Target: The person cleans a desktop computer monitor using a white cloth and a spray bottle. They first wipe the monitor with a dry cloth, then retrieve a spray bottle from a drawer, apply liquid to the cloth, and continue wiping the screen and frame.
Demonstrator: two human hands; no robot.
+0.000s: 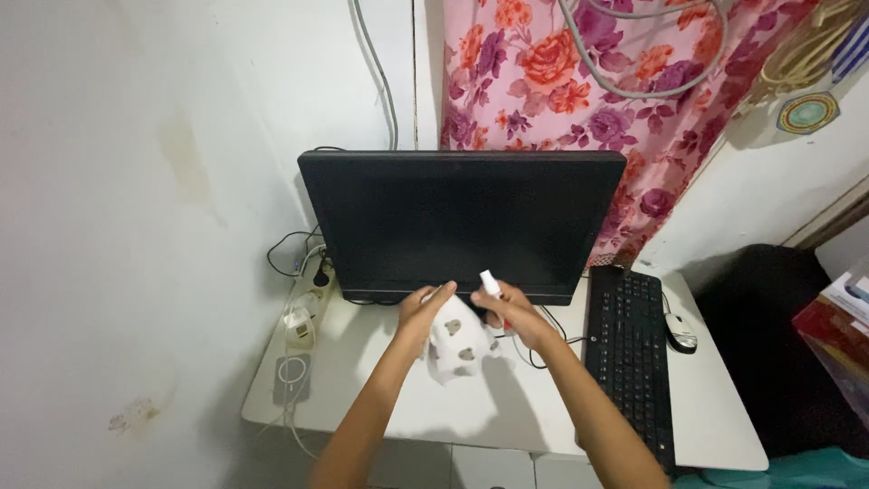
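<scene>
My left hand [422, 311] holds a white cloth [457, 348] with dark spots, which hangs below the palm. My right hand [512, 311] grips a small spray bottle [490, 284] with a white nozzle, held upright just right of the cloth. Both hands meet in front of the lower edge of a black monitor [462, 222], whose screen is dark. The monitor stands on a white desk [489, 412].
A black keyboard [631, 349] lies at the right of the desk with a mouse [681, 331] beside it. A power strip with plugs and cables [303, 317] sits at the left edge. A floral curtain [597, 91] hangs behind. A dark chair [769, 326] stands at the right.
</scene>
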